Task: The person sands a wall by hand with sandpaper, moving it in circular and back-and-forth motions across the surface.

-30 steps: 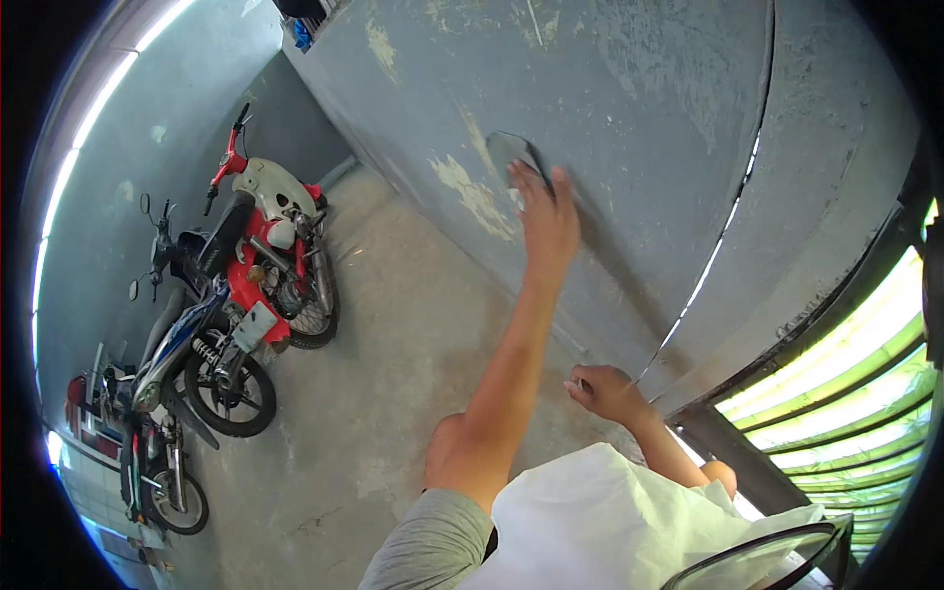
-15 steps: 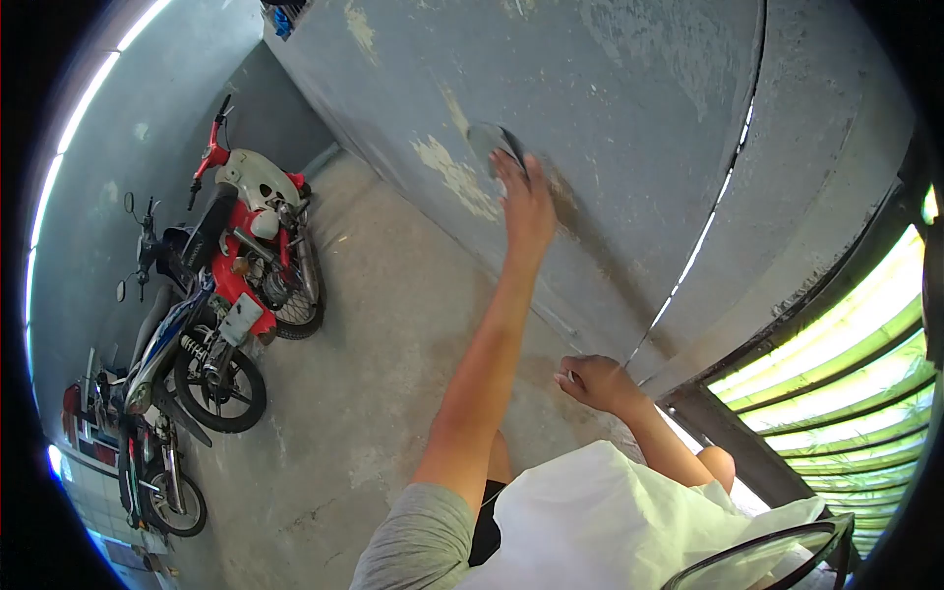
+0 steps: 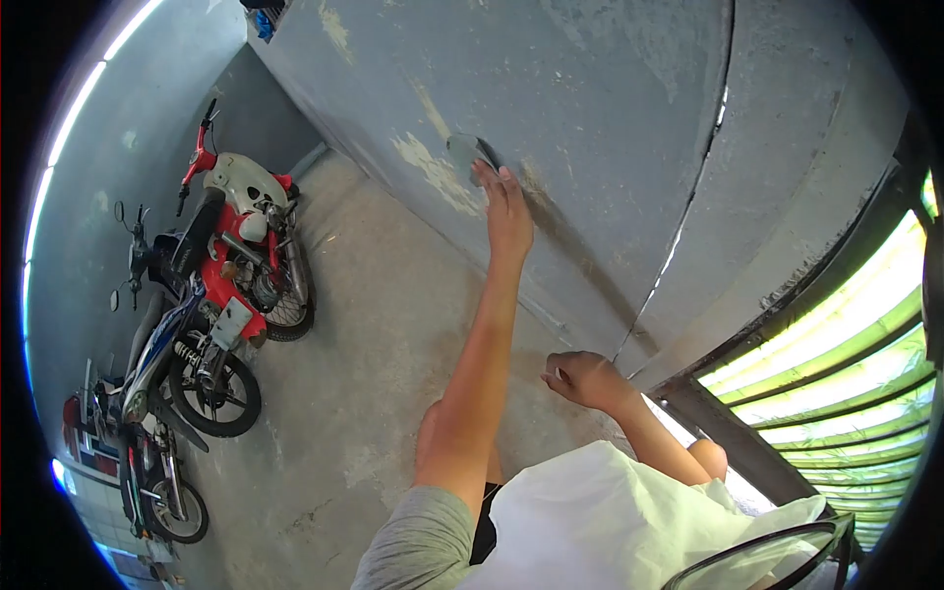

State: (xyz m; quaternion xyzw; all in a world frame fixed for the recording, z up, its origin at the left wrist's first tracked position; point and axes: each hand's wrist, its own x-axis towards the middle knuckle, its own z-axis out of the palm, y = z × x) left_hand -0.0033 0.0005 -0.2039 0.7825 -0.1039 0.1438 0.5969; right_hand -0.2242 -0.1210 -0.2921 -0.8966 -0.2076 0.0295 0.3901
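My left hand point(image 3: 508, 216) reaches out to the grey wall point(image 3: 600, 128). Its fingers press a thin grey-green sheet of what looks like sandpaper point(image 3: 462, 152) against the surface, and one edge of the sheet bends away from the wall. Beside the sheet is a pale patch of peeled paint point(image 3: 438, 175). A brownish smear point(image 3: 580, 251) runs down from it toward the lower right. Lower down, my right hand point(image 3: 585, 381) hangs near my knee with its fingers curled in. Nothing shows in it, and it is apart from the wall.
Several motorbikes stand at the left, among them a red and white one point(image 3: 241, 211) and a blue one point(image 3: 162, 339). Concrete floor point(image 3: 364, 324) lies between them and the wall. At the right is a slatted gate point(image 3: 826, 364). White cloth point(image 3: 600, 521) covers my lap.
The view has shifted slightly, so the wall and motorbikes sit a little further left. My left hand remains on the sandpaper at nearly the same spot of wall. My right hand stays curled.
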